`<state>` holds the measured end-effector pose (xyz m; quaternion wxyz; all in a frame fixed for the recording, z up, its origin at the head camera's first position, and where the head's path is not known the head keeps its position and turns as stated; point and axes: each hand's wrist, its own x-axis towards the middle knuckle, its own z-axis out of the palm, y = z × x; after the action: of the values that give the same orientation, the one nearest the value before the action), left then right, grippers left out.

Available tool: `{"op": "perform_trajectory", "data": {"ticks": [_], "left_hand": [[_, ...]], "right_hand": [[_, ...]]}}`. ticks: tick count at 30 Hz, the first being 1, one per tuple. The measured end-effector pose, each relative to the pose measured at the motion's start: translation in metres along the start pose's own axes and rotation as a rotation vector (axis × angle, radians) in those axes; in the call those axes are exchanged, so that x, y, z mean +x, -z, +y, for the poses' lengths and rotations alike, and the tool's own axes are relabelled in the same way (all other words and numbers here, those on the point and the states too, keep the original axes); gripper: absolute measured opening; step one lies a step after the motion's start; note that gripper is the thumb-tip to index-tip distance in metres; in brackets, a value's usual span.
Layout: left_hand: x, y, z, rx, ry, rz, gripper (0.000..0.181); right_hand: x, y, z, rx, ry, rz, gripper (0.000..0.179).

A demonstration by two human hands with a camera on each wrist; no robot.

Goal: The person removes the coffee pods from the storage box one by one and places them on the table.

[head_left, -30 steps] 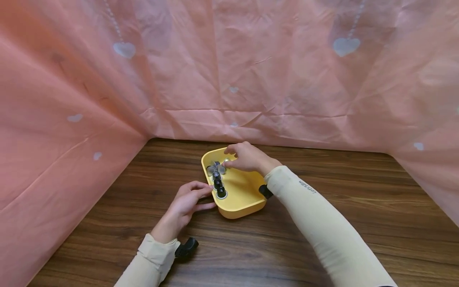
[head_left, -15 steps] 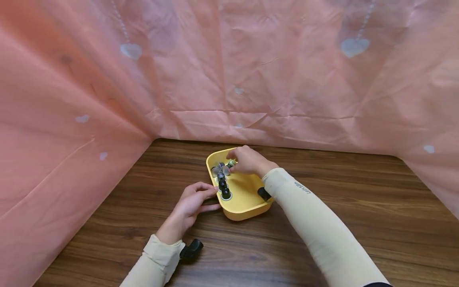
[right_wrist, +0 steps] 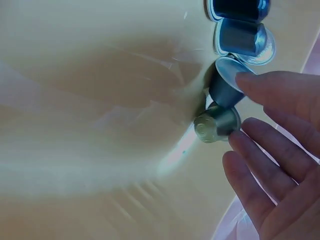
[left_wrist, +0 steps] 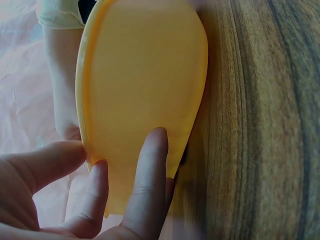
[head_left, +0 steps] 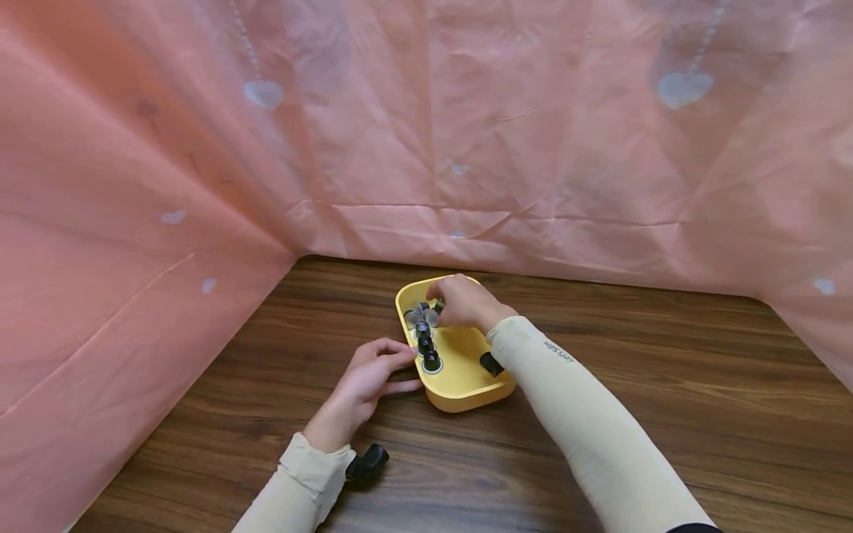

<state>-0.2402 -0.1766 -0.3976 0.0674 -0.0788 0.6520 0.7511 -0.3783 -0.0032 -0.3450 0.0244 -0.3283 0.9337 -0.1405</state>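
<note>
A yellow box (head_left: 460,377) lies on the wooden table with several coffee capsules along its left side. My left hand (head_left: 363,377) touches its left wall from outside, one fingertip at the rim and others straight along the wall, as the left wrist view shows. Inside the far end, my right hand (head_left: 463,302) reaches among the capsules. In the right wrist view, its thumb overlaps the lid of a tilted dark capsule (right_wrist: 222,92). Its other fingers are spread, with tips beside a green capsule (right_wrist: 217,123). Black capsules (head_left: 432,360) stand lid-down in a row nearer me.
Brown wooden table (head_left: 266,414) surrounds the box. A pink curtain (head_left: 506,148) hangs behind and on the left. A black wrist camera (head_left: 366,463) sits under the left wrist, another (head_left: 492,363) under the right, overlapping the box's right wall.
The head view has shifted, so box and hands appear farther right. My right hand has moved slightly within the far end; the green capsule now sits closer to its fingers. My left hand keeps its touch.
</note>
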Motion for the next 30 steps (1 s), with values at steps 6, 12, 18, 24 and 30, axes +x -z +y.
{"op": "perform_trajectory", "data": {"ticks": [6, 12, 18, 24, 30], "left_hand": [[0.001, -0.001, -0.001, -0.007, 0.001, 0.001, 0.010], [0.001, 0.000, -0.001, -0.015, -0.001, 0.006, 0.011], [0.002, 0.000, 0.000, -0.016, -0.004, 0.005, 0.009], [0.003, -0.001, 0.001, -0.009, 0.000, 0.009, 0.009], [0.001, 0.001, 0.000, 0.000, 0.005, 0.016, 0.010]], "right_hand": [[0.002, -0.007, 0.001, -0.063, -0.005, 0.039, 0.044], [0.005, -0.012, -0.003, -0.130, 0.003, 0.055, 0.045], [0.006, -0.016, -0.005, -0.180, 0.004, 0.069, 0.044], [0.006, -0.019, -0.005, -0.226, 0.015, 0.093, 0.040], [0.007, -0.025, -0.006, -0.240, 0.003, 0.077, 0.043]]}}
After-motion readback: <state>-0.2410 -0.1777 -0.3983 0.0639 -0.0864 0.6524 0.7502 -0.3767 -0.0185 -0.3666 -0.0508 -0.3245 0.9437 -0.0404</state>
